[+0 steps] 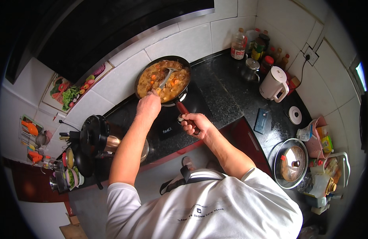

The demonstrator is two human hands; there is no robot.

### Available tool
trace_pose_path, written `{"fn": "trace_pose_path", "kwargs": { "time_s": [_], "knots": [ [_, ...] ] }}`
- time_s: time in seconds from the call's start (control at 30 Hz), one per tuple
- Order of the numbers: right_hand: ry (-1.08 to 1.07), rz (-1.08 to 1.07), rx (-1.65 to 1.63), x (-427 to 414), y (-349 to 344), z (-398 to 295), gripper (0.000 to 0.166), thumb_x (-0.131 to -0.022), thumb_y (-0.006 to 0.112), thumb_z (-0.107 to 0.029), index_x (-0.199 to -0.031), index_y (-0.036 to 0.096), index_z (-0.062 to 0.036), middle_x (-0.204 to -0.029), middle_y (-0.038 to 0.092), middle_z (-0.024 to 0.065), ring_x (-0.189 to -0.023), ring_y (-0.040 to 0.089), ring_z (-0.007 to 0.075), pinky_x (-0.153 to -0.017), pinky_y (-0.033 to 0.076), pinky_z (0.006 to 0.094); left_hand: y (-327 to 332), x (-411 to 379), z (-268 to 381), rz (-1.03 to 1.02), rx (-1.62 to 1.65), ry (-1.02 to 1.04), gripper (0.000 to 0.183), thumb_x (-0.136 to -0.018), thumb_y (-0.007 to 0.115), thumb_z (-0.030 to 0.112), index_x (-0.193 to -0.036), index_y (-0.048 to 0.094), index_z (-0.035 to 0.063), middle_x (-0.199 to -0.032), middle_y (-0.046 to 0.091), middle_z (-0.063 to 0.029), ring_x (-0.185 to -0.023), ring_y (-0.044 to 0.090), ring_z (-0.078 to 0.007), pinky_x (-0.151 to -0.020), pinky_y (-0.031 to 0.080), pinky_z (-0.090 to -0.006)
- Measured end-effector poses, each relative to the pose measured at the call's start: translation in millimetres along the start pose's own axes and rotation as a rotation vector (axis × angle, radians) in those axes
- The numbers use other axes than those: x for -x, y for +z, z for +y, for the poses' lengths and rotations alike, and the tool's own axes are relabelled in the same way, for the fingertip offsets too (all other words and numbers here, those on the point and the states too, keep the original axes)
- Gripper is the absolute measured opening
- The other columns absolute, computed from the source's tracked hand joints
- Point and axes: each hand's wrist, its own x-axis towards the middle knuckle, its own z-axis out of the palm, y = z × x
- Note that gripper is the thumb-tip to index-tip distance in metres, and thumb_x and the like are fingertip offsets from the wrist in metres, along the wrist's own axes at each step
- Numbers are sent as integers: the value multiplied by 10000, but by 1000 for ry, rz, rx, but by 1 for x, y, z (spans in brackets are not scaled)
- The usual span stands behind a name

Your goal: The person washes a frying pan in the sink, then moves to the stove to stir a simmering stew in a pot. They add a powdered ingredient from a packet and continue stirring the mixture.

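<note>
A frying pan (188,66) full of stew with orange carrot pieces and brown sauce sits over the gas stove (199,101) by the tiled wall, its near rim towards me. My left hand (149,104) grips the handle of a metal spatula (166,79), whose head lies in the stew. Around the pan's dark red handle (181,107) my right hand (196,124) is closed. A small light-coloured thing shows by the fingers of that hand; what it is I cannot tell.
A black-lidded pot (93,136) stands left of the stove. To the right are a white electric kettle (273,85), a steel pot (250,70), sauce bottles (238,44), a phone (262,121) and a glass lid (291,163). The range hood (127,30) hangs above.
</note>
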Motion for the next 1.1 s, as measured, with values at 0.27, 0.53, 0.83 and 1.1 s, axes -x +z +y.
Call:
{"fn": "trace_pose_path", "kwargs": {
  "time_s": [0.27, 0.53, 0.83, 1.1],
  "knots": [
    [-3, 9, 30, 2, 2, -2, 123, -962, 629, -95, -969, 509, -70, -754, 555, 60, -551, 503, 103, -387, 363, 192, -47, 26, -17, -37, 145, -50, 321, -980, 555, 130, -1245, 600, -45, -1078, 692, -249, -1015, 681, -420, -879, 552, -502],
    [2, 3, 41, 3, 3, -2, 127, -965, 631, -102, -962, 506, -79, -746, 555, 56, -554, 512, 105, -389, 374, 197, -121, 77, -72, -111, 623, -163, 271, -975, 619, 191, -1130, 659, -28, -821, 657, -204, -823, 647, -367, -778, 499, -457],
    [-3, 11, 57, 5, 5, -4, 135, -967, 625, -96, -965, 490, -93, -739, 550, 50, -549, 511, 106, -390, 375, 207, -149, 120, -90, -467, 1066, -485, 293, -1024, 578, 179, -1274, 647, 42, -742, 511, 65, -534, 411, -13, -419, 304, -210],
    [2, 0, 42, 3, 3, -3, 140, -966, 620, -89, -969, 481, -96, -738, 547, 51, -540, 503, 107, -392, 371, 204, -101, 123, -64, -296, 649, -277, 258, -970, 620, 181, -1144, 683, 1, -818, 667, -223, -773, 674, -347, -734, 508, -415]
  ]
}}
